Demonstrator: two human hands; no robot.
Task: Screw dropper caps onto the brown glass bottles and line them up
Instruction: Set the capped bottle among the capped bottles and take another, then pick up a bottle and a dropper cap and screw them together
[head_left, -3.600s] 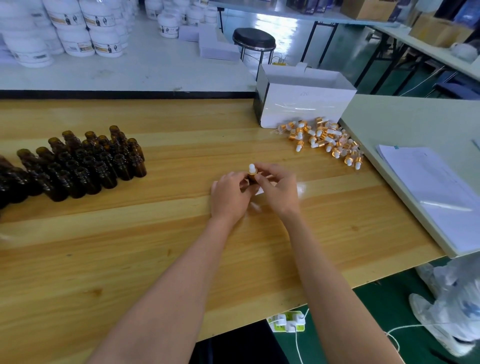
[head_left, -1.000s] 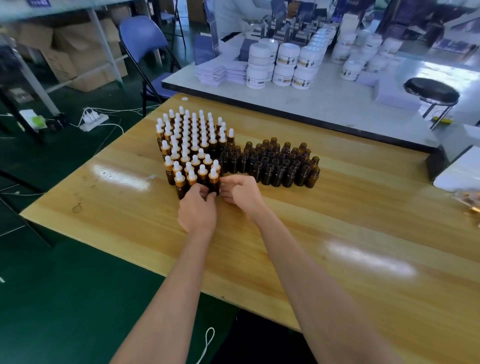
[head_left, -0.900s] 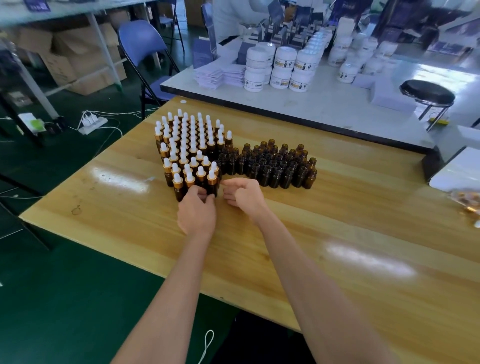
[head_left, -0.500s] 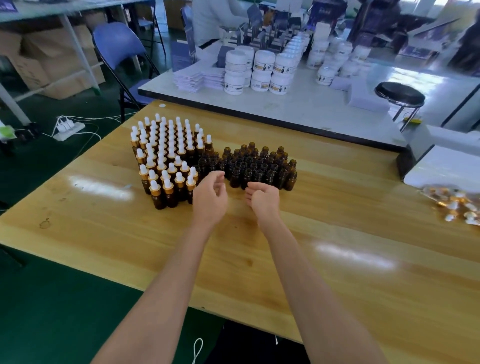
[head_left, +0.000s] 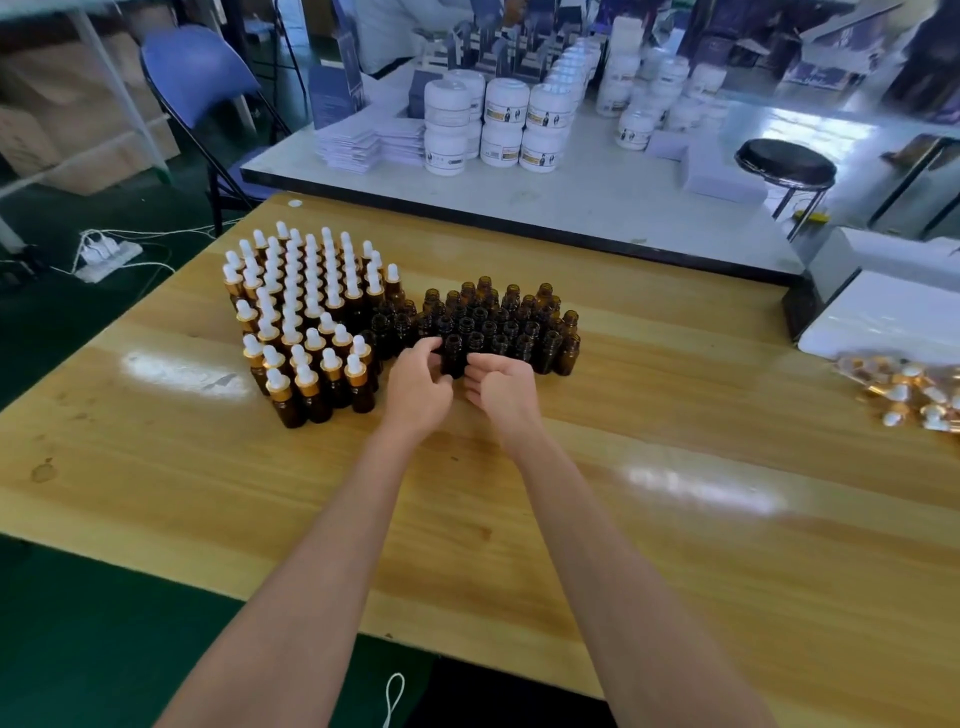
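Several capped brown bottles (head_left: 306, 317) with white dropper tops and gold collars stand in rows at the left of the wooden table (head_left: 675, 441). Right beside them is a cluster of several uncapped brown bottles (head_left: 511, 322). My left hand (head_left: 415, 387) curls its fingers and thumb round one uncapped bottle (head_left: 453, 356) at the cluster's front edge. My right hand (head_left: 501, 389) sits just right of that bottle, fingers loosely curled and holding nothing. A pile of loose dropper caps (head_left: 914, 395) lies at the far right.
A white box (head_left: 883, 322) stands at the table's right rear. Behind is a white table (head_left: 597, 202) with white jars (head_left: 498, 124) and stacked leaflets. A blue chair (head_left: 197, 78) and a black stool (head_left: 784, 161) stand beyond.
Both hands left the front row of capped bottles and moved right to the uncapped cluster. My left hand has closed round a front bottle there.
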